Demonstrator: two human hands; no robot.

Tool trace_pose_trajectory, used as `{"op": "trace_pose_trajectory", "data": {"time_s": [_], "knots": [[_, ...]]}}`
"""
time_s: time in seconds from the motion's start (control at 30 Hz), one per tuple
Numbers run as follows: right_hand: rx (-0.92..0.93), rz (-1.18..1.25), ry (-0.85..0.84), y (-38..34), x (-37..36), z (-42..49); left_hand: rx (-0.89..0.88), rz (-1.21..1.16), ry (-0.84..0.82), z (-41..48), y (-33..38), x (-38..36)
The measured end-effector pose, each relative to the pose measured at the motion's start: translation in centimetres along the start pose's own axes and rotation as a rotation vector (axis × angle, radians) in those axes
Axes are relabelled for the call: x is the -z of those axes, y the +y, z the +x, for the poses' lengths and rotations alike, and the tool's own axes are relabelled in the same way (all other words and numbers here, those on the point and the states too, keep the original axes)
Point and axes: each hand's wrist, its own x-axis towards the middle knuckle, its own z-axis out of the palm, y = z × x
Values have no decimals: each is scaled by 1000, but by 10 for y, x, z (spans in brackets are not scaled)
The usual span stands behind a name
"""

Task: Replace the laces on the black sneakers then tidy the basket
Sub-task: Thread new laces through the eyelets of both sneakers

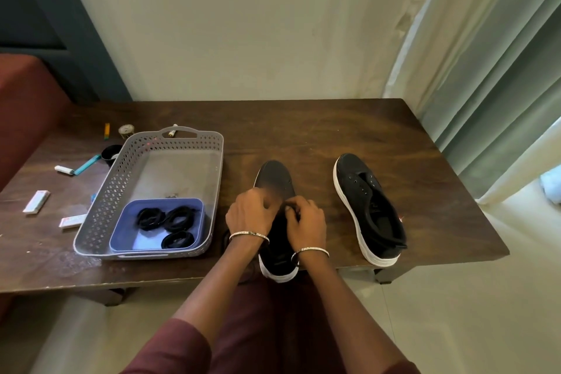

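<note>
Notably, the near sneaker (274, 176) sits right at the table (303, 130) edge.

Bare wooden table (312, 136) lay open between the centre sneaker (274, 174) and the right sneaker (368, 206). The grey basket (100, 209) walled off the left.

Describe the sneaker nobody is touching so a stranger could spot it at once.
On the wooden table, right of the grey basket, stand two black white-soled shoes. It is the right-hand sneaker, nearest the curtain, eyelets bare; the left hand and right hand work on the other sneaker.
</note>
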Motion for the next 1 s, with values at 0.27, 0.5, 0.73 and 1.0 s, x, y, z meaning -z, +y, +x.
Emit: {"op": "trace_pose_trajectory", "data": {"time_s": [0.27,0.5,0.73,1.0], "knots": [[-213,202,-42,1,1,5,118,-97,-64,0,1,-4],[-414,365,-95,-3,1,12,117,-65,-61,-1,2,-7],[-500,521,-141,2,0,14,110,-30,-47,-12,18,-9],[-587,641,-181,3,9,17,139,-83,-4,-13,20,-7]]}}
